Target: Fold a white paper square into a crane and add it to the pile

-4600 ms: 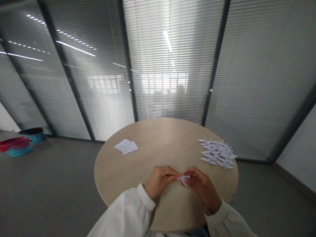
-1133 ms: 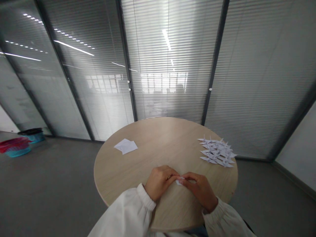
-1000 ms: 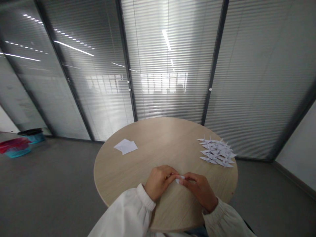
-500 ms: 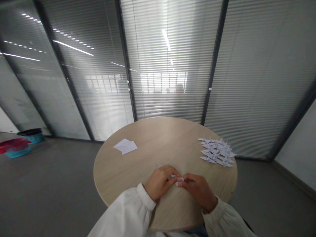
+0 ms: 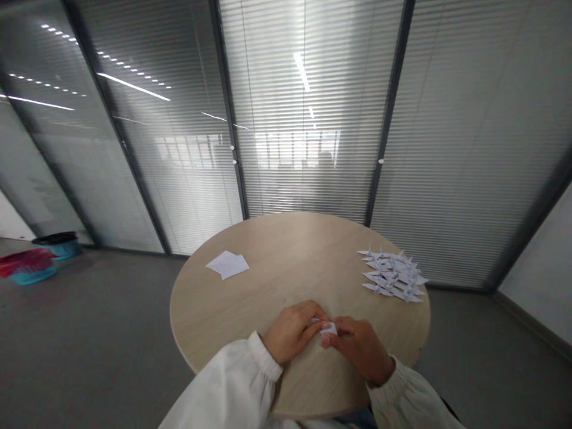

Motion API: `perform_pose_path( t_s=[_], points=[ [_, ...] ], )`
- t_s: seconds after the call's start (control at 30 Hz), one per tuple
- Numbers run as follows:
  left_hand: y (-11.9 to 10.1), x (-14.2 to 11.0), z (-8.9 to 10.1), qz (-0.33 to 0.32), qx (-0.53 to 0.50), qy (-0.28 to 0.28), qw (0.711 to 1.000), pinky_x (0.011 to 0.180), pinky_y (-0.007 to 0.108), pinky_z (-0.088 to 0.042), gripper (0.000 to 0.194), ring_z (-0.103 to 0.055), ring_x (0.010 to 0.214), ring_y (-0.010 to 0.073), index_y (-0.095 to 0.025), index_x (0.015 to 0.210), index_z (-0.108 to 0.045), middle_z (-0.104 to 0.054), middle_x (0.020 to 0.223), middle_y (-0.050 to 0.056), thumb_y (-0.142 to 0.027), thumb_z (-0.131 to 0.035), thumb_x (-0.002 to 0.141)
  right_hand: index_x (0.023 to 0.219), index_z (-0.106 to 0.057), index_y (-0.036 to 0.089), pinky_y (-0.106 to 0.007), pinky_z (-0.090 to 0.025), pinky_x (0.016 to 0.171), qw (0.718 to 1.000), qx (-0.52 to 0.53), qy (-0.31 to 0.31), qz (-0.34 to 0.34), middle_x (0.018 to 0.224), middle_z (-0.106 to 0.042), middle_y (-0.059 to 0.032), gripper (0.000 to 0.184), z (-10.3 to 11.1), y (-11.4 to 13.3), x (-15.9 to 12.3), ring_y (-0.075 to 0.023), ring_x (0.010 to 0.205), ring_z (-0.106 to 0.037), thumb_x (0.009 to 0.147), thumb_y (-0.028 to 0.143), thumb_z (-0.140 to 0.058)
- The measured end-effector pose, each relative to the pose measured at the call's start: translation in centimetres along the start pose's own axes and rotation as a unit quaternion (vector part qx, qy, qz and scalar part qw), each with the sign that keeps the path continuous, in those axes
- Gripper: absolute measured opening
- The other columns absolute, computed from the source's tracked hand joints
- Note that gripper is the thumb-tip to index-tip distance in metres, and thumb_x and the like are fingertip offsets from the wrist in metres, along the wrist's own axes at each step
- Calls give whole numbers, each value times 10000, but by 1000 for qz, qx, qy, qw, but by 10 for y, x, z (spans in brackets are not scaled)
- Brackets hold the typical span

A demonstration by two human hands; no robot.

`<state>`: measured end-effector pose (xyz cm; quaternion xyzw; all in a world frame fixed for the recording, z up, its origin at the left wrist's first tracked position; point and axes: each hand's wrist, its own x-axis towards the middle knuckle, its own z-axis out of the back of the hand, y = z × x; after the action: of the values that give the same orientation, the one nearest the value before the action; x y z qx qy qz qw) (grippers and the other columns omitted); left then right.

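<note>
Right hand point(image 5: 360, 348) has eased back from the left, and more of the small folded paper point(image 5: 328, 328) now shows between them! Both hands are closed in a tight pinch on it: left hand point(image 5: 290, 333) curls its fingers over the paper's left end, right hand grips the other end between thumb and fingertips, and part of the fold is hidden behind them. It sits right between the two hands, over the counter point(image 5: 286, 256), though whether it touches the surface I can't tell. Its long axis runs side to side, dipping slightly toward the right hand, with a pointed tip aimed that way. This looks like a creasing step on a tiny fold, and it calls for steady fingertip pressure along the edge. Well ahead of the right hand lies a heap of origami cranes point(image 5: 393, 276), points going every which way; ahead of the left hand, loose paper sheets point(image 5: 227, 265).
</note>
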<state>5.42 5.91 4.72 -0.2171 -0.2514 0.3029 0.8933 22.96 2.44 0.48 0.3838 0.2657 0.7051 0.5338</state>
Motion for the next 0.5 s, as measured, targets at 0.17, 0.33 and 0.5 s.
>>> perform_pose_path(
  t_s=[0.17,0.33,0.5],
  points=[
    [1,0,0,21,-18,-21,999,697,222,-421,217,-572,765,134,-164,883,-562,-619,843,32,-319,-413,921,730,-723,204,-233,-415,663,999,36,-14,-23,713,-700,-1,229,1,2,1,-166,686,-611,774,388,-594],
    [0,2,0,59,-50,-21,997,691,225,-421,166,-575,775,139,-164,882,-530,-613,824,21,-297,-434,906,729,-685,201,-226,-406,719,997,63,-44,-2,741,-688,-5,309,4,1,-1,-160,726,-605,836,432,-510],
    [1,3,0,76,-81,-4,994,670,210,-420,166,-582,747,130,-171,920,-532,-619,825,7,-327,-508,869,751,-610,190,-214,-399,678,996,60,-63,33,718,-636,-6,333,2,-1,0,-150,710,-584,890,429,-424]
  ],
)
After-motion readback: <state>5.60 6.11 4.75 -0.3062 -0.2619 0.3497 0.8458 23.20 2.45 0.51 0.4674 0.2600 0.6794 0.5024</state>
